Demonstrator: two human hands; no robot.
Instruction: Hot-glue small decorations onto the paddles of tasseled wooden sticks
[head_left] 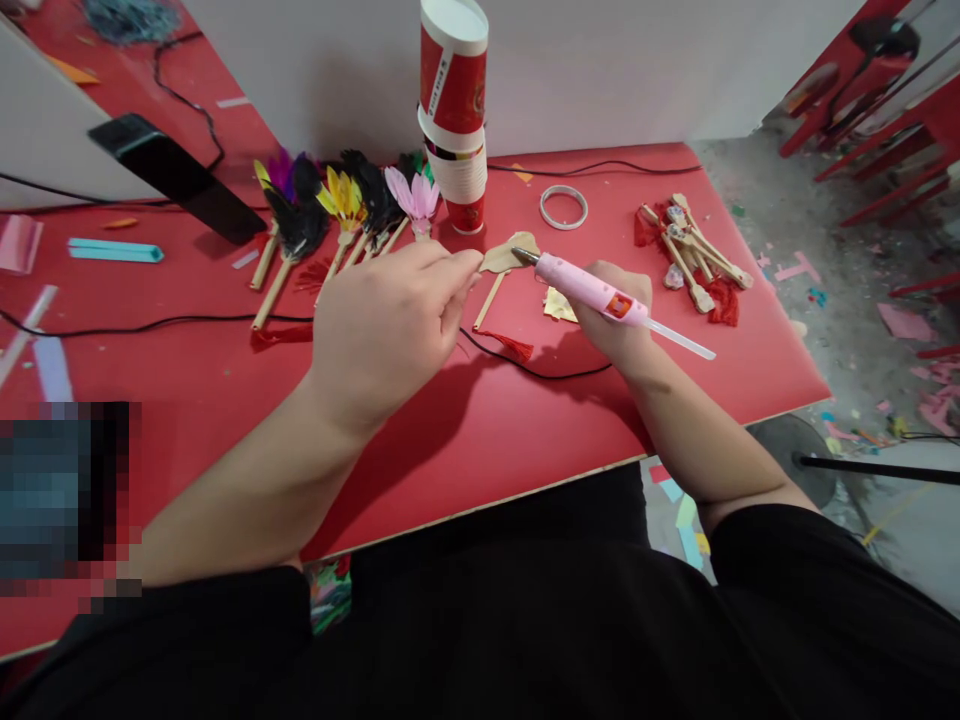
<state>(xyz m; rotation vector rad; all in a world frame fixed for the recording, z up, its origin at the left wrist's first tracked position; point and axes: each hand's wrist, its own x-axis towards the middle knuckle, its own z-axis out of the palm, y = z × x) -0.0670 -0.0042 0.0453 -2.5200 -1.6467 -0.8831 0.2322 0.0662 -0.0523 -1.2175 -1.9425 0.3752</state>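
A pink glue gun (589,285) with a metal nozzle and a translucent glue stick (681,340) jutting from its rear is gripped by the right hand (621,335), whose fingers are curled around the far side of the body and mostly hidden. The nozzle is pointed to the left and is held at the right end of a flat tan piece with a wavy edge (517,245); whether it is touched by the tip cannot be told.

The tan piece is pinched at its left end between the thumb and fingertips of the left hand (382,330), so it is placed just beyond those fingertips, between the two hands and above the red tabletop (540,430). Just below it a short wooden handle (491,302) with a red tassel (514,346) is seen; whether the two are joined cannot be made out.

A small gold-coloured square (559,305) is partly covered by the right hand. Beyond the hands, a stack of red-and-white paper cups (456,90) is stood near a pale ring (564,224). Feathered wooden wands (343,205) are laid past the left hand, and a pile of wooden sticks with red tassels (720,258) is set to the right.
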